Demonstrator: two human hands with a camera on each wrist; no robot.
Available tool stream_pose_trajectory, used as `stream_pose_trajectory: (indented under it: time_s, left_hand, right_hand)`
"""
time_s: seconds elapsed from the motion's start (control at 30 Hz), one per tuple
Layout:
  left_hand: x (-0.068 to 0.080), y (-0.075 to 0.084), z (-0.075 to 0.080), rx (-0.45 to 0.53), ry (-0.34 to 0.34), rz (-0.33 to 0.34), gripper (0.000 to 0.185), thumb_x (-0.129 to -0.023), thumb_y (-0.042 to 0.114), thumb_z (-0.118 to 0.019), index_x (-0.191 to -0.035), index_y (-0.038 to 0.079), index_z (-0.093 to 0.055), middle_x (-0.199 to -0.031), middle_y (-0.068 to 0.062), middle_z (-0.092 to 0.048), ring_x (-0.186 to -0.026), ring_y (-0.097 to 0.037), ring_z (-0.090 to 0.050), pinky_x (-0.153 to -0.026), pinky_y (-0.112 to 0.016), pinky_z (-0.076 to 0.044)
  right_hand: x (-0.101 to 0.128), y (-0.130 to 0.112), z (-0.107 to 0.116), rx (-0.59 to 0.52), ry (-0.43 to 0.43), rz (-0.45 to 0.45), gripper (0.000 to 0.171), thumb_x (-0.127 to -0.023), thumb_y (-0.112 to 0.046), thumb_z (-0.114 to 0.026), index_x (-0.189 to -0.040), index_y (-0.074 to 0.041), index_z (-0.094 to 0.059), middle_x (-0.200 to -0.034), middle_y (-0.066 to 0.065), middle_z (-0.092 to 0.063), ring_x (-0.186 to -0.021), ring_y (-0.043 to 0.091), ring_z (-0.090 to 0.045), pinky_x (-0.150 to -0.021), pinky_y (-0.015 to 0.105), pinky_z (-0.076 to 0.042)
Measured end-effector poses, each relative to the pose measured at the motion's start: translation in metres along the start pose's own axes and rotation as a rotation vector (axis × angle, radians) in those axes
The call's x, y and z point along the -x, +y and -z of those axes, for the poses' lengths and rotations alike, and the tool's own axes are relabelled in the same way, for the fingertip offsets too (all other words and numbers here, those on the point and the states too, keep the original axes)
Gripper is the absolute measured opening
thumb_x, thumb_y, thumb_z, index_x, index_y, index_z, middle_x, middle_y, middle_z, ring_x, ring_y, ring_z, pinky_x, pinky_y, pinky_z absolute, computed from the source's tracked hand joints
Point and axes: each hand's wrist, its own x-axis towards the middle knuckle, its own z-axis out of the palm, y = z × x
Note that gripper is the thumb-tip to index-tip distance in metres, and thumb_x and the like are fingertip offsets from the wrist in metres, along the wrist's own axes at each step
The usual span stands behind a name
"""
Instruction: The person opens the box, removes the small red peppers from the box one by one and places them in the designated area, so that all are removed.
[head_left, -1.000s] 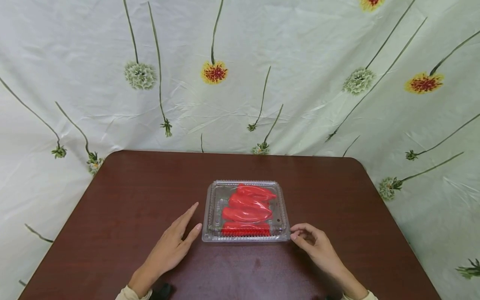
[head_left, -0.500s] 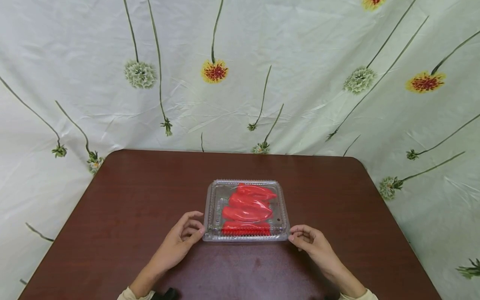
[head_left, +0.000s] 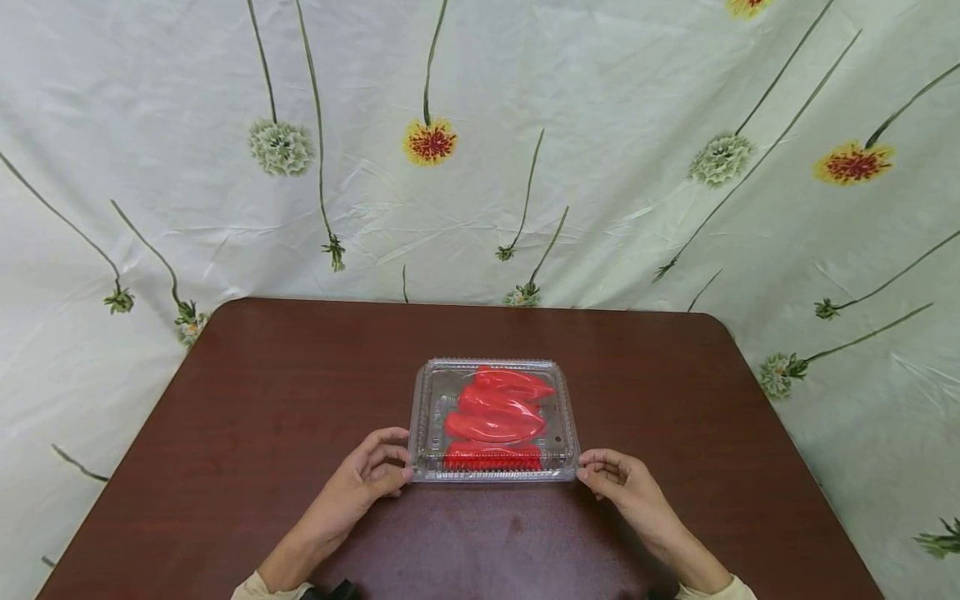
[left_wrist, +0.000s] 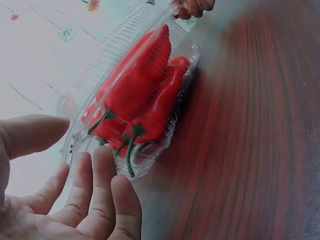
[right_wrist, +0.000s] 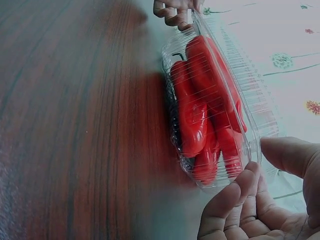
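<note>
A clear plastic clamshell box (head_left: 424,400) with its lid down lies in the middle of the dark wooden table (head_left: 285,375). It holds several red peppers (head_left: 495,414) with green stems (left_wrist: 131,145). My left hand (head_left: 390,462) has curled fingers at the box's near left corner; in the left wrist view, the left hand (left_wrist: 75,165) has its thumb above the rim and its fingers under the base. My right hand (head_left: 596,471) pinches the near right corner in the same way, thumb over the lid edge in the right wrist view of that hand (right_wrist: 260,175).
A pale cloth backdrop (head_left: 480,167) printed with long-stemmed flowers hangs behind the table and falls past its sides. The table's rounded far corners and side edges are in view. Bare wood surrounds the box.
My left hand went from lying flat beside the box to curling its fingers onto the near left corner. My right hand edged closer to the near right corner. The box has not moved.
</note>
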Motion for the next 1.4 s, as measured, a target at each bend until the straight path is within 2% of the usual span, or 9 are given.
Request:
stream_pose_trajectory:
  time_s: [0.1, 0.17, 0.33, 0.57, 0.9, 1.03, 1.2, 1.4]
  left_hand:
    - [0.001, -0.002, -0.001, 0.04, -0.017, -0.023, 0.057, -0.096, 0.008, -0.066, -0.143, 0.0, -0.035, -0.112, -0.003, -0.056, -0.088, -0.011, -0.063, -0.079, -0.028, -0.053]
    - [0.001, -0.004, -0.002, 0.057, -0.001, -0.02, 0.057, -0.095, 0.007, -0.067, -0.143, 0.001, -0.036, -0.112, -0.003, -0.056, -0.088, -0.01, -0.063, -0.079, -0.028, -0.053]
    - [0.0, -0.005, -0.005, 0.082, 0.065, 0.039, 0.059, -0.092, 0.008, -0.07, -0.143, 0.005, -0.04, -0.111, -0.003, -0.056, -0.087, -0.009, -0.063, -0.079, -0.028, -0.054]
    - [0.0, -0.001, -0.012, 0.09, 0.122, 0.103, 0.06, -0.09, 0.01, -0.073, -0.142, 0.006, -0.043, -0.107, -0.002, -0.057, -0.082, -0.008, -0.062, -0.075, -0.027, -0.055]
    - [0.001, 0.001, -0.021, 0.085, 0.177, 0.083, 0.05, -0.088, 0.007, -0.075, -0.131, -0.004, -0.051, -0.099, 0.0, -0.059, -0.08, -0.006, -0.061, -0.072, -0.025, -0.053]
    - [0.0, 0.0, -0.025, 0.046, 0.217, 0.06, 0.048, -0.086, 0.006, -0.077, -0.127, -0.003, -0.055, -0.099, -0.003, -0.06, -0.078, -0.007, -0.061, -0.07, -0.024, -0.052]
    - [0.0, 0.002, -0.031, -0.032, 0.272, 0.074, 0.042, -0.084, 0.011, -0.081, -0.12, 0.001, -0.063, -0.092, -0.005, -0.068, -0.082, -0.01, -0.062, -0.073, -0.024, -0.051]
    - [0.002, 0.005, -0.034, -0.147, 0.273, 0.028, 0.037, -0.085, 0.015, -0.08, -0.115, 0.0, -0.065, -0.085, -0.009, -0.071, -0.084, -0.012, -0.061, -0.072, -0.023, -0.049]
  right_hand:
    - [0.001, -0.001, 0.0, 0.002, -0.01, 0.004, 0.038, -0.095, -0.014, -0.067, -0.12, 0.012, -0.056, -0.096, 0.003, -0.061, -0.083, 0.012, -0.058, -0.074, 0.024, -0.05]
    - [0.001, -0.001, 0.0, 0.001, -0.013, 0.008, 0.038, -0.095, -0.015, -0.067, -0.12, 0.012, -0.056, -0.096, 0.003, -0.061, -0.083, 0.012, -0.058, -0.074, 0.024, -0.05]
    - [0.001, -0.002, 0.001, -0.002, -0.017, 0.02, 0.038, -0.095, -0.015, -0.067, -0.12, 0.012, -0.057, -0.094, 0.002, -0.061, -0.082, 0.011, -0.058, -0.073, 0.023, -0.05]
    - [0.0, 0.0, 0.001, -0.004, -0.009, 0.039, 0.037, -0.095, -0.013, -0.068, -0.119, 0.013, -0.058, -0.093, 0.0, -0.062, -0.08, 0.009, -0.058, -0.071, 0.022, -0.049]
    - [-0.001, -0.002, -0.002, 0.001, 0.028, 0.037, 0.036, -0.094, -0.01, -0.068, -0.121, 0.013, -0.059, -0.091, -0.002, -0.061, -0.078, 0.007, -0.058, -0.07, 0.021, -0.049]
    - [-0.001, -0.003, -0.002, 0.015, 0.036, 0.037, 0.037, -0.094, -0.011, -0.068, -0.122, 0.012, -0.06, -0.092, 0.0, -0.061, -0.077, 0.006, -0.058, -0.071, 0.02, -0.049]
    - [0.0, -0.004, -0.003, 0.023, 0.035, 0.065, 0.036, -0.094, -0.009, -0.068, -0.121, 0.014, -0.06, -0.093, 0.001, -0.062, -0.078, 0.006, -0.058, -0.07, 0.02, -0.049]
    - [0.0, -0.004, -0.005, 0.014, 0.061, 0.068, 0.034, -0.093, -0.008, -0.07, -0.119, 0.013, -0.063, -0.092, 0.001, -0.063, -0.079, 0.005, -0.06, -0.07, 0.02, -0.049]
